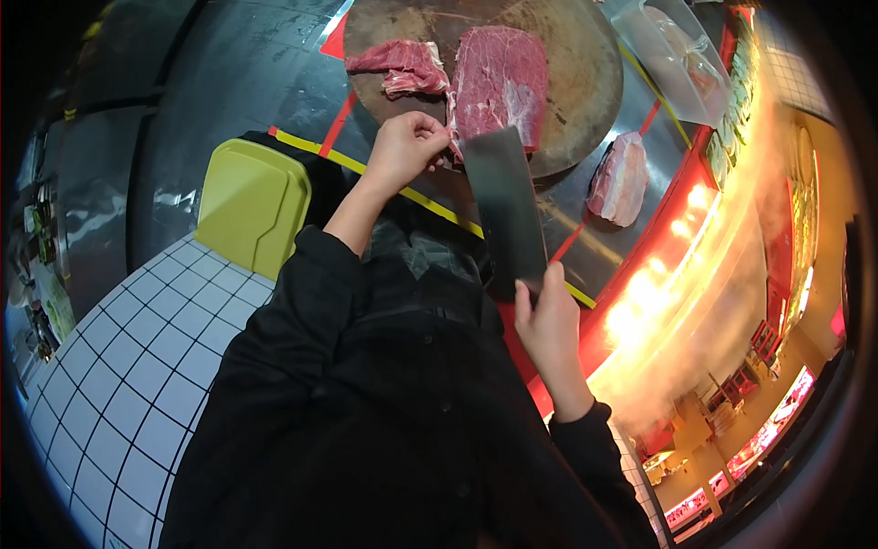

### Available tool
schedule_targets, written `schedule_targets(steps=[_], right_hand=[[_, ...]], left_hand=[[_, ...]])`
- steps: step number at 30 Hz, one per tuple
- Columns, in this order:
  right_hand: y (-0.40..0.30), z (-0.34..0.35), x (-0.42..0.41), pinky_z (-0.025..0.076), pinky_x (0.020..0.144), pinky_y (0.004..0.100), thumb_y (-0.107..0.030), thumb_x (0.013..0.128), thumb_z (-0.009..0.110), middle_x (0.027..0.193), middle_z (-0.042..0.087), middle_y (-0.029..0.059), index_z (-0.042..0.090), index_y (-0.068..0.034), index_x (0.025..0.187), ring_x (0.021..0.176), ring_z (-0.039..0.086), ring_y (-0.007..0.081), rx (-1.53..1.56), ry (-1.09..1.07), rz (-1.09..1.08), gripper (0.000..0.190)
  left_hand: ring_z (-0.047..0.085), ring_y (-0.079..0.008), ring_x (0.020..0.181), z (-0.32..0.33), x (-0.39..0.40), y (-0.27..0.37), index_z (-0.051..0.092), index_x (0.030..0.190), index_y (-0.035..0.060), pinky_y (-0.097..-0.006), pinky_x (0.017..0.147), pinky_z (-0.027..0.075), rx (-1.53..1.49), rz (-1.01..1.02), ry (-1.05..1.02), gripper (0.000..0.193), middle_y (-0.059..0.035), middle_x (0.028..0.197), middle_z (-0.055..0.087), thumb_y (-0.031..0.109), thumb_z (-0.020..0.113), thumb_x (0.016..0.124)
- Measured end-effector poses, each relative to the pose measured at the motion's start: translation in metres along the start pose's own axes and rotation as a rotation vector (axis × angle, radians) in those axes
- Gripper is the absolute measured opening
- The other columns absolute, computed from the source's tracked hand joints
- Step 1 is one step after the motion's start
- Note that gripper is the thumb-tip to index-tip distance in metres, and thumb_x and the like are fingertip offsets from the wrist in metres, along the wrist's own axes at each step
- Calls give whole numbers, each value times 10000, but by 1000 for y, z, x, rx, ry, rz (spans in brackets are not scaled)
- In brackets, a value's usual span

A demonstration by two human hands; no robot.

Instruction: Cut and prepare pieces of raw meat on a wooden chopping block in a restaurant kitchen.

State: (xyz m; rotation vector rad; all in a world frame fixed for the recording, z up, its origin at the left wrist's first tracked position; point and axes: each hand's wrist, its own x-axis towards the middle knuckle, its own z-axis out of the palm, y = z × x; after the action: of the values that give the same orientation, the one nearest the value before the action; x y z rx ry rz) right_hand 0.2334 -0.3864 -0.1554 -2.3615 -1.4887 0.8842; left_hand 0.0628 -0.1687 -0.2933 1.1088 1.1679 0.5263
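Observation:
A large slab of raw red meat [499, 82] lies on a round wooden chopping block [583, 75]. My left hand [410, 147] pinches a thin strip of meat at the slab's lower left edge. My right hand [551, 322] grips a wide-bladed cleaver [506, 199] at its near end; the handle is hidden in the hand. The blade's far end lies against or over the slab's near edge; whether it touches cannot be told. Left of the slab, a smaller piece of trimmed meat [411, 66] with white fat rests on the block.
A fat-covered piece of meat [619, 180] lies on the steel counter [233, 75] right of the block. Beyond it stands a clear plastic container [675, 62] with bagged contents. A yellow-green plastic lid or bin [254, 202] is at the left. A red ledge and bright glare run along the right.

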Motion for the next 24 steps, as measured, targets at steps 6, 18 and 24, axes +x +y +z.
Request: schedule_targets(steps=[6,18,24], right_hand=[[2,-19,-3,518,614,458,-93,915,694,798,626,253,434,2,999,745,662,458,136,86,50,290],[-25,-6,65,508,683,495,-91,901,688,853,640,275,442,-3,1016,826,649,482,130,200,-95,285],[-41,11,106,496,700,542,-87,896,670,888,648,292,433,15,1032,846,641,494,109,212,-136,292]], left_hand=[[679,-111,618,-3,1,7,646,958,-34,-254,538,536,-28,-45,-9,219,-54,767,690,164,727,908],[702,-122,618,14,-15,9,669,920,-33,-268,539,538,103,-52,42,212,-58,701,687,170,720,885],[658,-94,650,20,-21,10,651,962,-22,-219,578,511,-151,-150,0,150,-38,802,683,124,680,943]])
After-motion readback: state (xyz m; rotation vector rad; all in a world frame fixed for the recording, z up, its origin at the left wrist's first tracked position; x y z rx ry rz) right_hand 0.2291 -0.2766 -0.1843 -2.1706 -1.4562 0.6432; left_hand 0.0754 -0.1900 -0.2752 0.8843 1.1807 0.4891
